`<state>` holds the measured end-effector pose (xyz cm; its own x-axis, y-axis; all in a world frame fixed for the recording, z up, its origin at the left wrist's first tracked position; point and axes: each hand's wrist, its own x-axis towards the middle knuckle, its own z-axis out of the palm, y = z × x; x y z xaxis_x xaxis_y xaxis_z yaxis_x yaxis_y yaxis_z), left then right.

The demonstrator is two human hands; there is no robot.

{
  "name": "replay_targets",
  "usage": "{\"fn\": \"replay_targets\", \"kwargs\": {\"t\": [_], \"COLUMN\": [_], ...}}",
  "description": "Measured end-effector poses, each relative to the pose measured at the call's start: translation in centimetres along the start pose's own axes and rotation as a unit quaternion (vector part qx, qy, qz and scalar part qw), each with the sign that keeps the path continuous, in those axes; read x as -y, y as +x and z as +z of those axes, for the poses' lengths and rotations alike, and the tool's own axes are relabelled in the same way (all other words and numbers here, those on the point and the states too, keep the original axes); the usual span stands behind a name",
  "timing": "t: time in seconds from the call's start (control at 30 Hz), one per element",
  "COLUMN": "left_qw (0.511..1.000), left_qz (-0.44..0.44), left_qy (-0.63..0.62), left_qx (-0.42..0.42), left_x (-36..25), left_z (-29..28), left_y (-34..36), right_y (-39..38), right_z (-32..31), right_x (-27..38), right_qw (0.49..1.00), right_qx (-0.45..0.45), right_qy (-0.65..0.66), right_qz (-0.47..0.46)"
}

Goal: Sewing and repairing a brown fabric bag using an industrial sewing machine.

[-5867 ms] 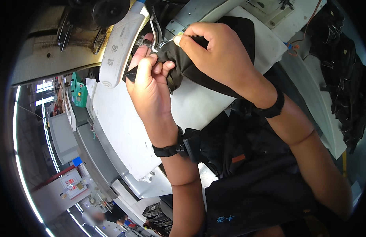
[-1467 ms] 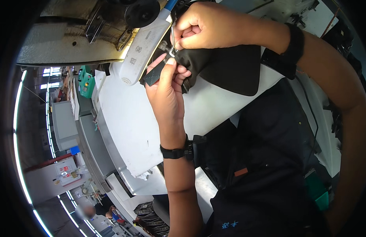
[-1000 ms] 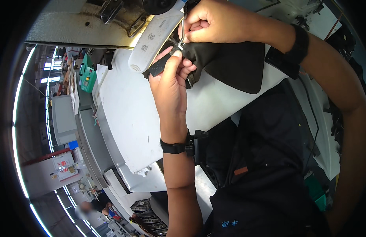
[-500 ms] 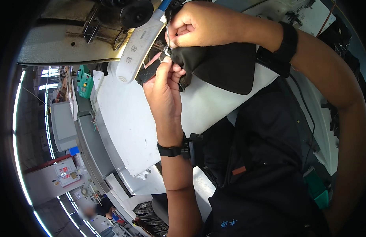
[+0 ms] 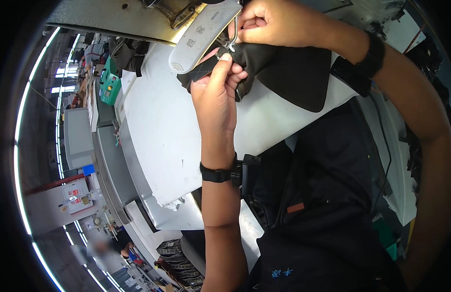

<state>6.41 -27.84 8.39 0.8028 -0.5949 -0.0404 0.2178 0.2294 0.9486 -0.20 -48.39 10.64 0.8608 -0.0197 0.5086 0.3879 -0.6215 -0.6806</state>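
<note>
A dark brown-black cloth piece [image 5: 296, 75] lies on the white table, its rounded flap spread to the right and a short run of zipper teeth [image 5: 238, 95] showing at its near edge. My left hand [image 5: 216, 95] pinches the gathered cloth between thumb and fingers. Beyond it, my right hand [image 5: 271, 24] has its fingers curled and its thumb pressed on the cloth's far edge. Between both hands stands a thin bent metal rod with a small metal foot [image 5: 231, 43], close to my left thumb tip. The cloth under my fingers is partly hidden.
A white rounded bar-shaped housing [image 5: 201, 36] leans over the cloth, beside the large machine body [image 5: 113, 17]. The white tabletop [image 5: 157, 131] reaches toward me. A green box-shaped device [image 5: 110, 82] sits at the left; another person [image 5: 123, 248] is in the background at lower left.
The whole scene has shifted in the picture: hands, cloth and metal foot appear farther right and slightly higher. Both hands keep their hold on the cloth beside the foot.
</note>
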Motion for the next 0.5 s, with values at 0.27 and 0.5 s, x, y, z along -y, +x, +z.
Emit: {"fn": "replay_targets", "kwargs": {"t": [0.27, 0.5], "left_qw": [1.000, 0.997], "left_qz": [0.012, 0.039], "left_qy": [-0.011, 0.053], "left_qx": [-0.003, -0.027], "left_x": [0.5, 0.9], "left_z": [1.0, 0.4], "left_y": [-0.1, -0.1], "right_y": [-1.8, -14.0], "right_z": [-0.3, -11.5], "right_x": [-0.2, 2.5], "right_qw": [0.997, 0.702], "right_qx": [-0.003, -0.286], "right_qy": [-0.075, -0.633], "right_qz": [0.025, -0.155]}}
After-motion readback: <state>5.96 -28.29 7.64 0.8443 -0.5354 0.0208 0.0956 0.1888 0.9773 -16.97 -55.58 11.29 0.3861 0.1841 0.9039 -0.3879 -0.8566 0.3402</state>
